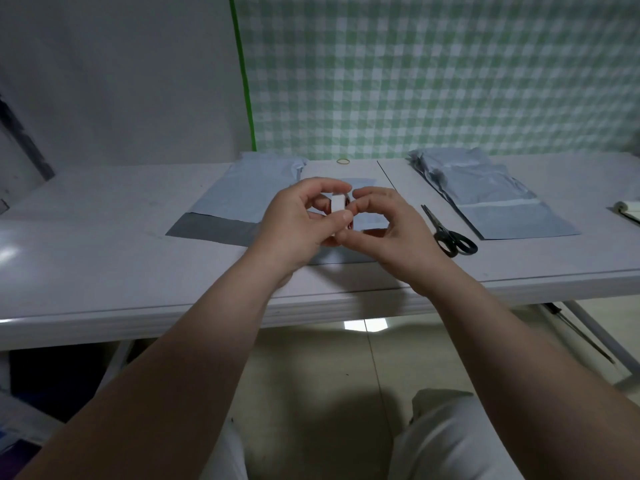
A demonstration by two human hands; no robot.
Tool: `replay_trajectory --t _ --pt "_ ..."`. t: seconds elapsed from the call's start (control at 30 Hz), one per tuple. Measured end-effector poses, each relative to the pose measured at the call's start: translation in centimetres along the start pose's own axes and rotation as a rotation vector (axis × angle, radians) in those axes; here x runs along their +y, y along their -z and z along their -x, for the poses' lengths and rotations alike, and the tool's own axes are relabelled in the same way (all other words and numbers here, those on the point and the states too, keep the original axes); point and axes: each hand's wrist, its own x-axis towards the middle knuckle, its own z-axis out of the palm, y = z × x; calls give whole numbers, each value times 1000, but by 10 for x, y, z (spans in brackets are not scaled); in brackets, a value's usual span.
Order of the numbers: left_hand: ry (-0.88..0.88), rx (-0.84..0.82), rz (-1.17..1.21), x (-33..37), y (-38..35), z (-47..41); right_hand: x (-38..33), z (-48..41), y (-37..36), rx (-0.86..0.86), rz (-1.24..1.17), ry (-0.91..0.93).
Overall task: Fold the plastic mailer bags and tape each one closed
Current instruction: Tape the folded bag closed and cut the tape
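A white roll of tape (pixel 337 204) is held up above the table between both hands. My left hand (pixel 300 219) grips it from the left, fingers curled over the top and thumb across its front. My right hand (pixel 382 226) pinches its right side with curled fingers. Under the hands lies a folded pale blue mailer bag (pixel 363 183), mostly hidden. A flat mailer bag (pixel 242 199) with a grey flap lies to the left. A stack of crumpled mailer bags (pixel 485 199) lies on the right.
Black scissors (pixel 450 235) lie just right of my right hand. A yellow rubber band (pixel 343 161) sits near the back edge of the white table (pixel 104 237). A small roll-like object (pixel 628 211) shows at the far right edge. A checked cloth hangs behind.
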Motion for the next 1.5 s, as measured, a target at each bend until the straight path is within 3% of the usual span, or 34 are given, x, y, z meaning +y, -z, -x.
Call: replay_trajectory --t 0.23,0.53,0.8,1.07,1.27,1.5 --pt "23 55 -52 -5 -3 -3 4 -2 -1 20 74 20" --pt "-164 204 -473 -8 6 -14 1 -3 4 -80 90 -1" --pt "-254 290 -649 -11 2 -12 6 -7 0 -49 184 37" --pt "-270 312 -826 -14 -2 -15 3 -8 -2 -32 309 102" --pt "-241 223 -973 -16 -2 -18 0 -13 -3 2 364 127" --pt "-122 179 -858 -13 1 -28 -1 -25 0 4 394 122"
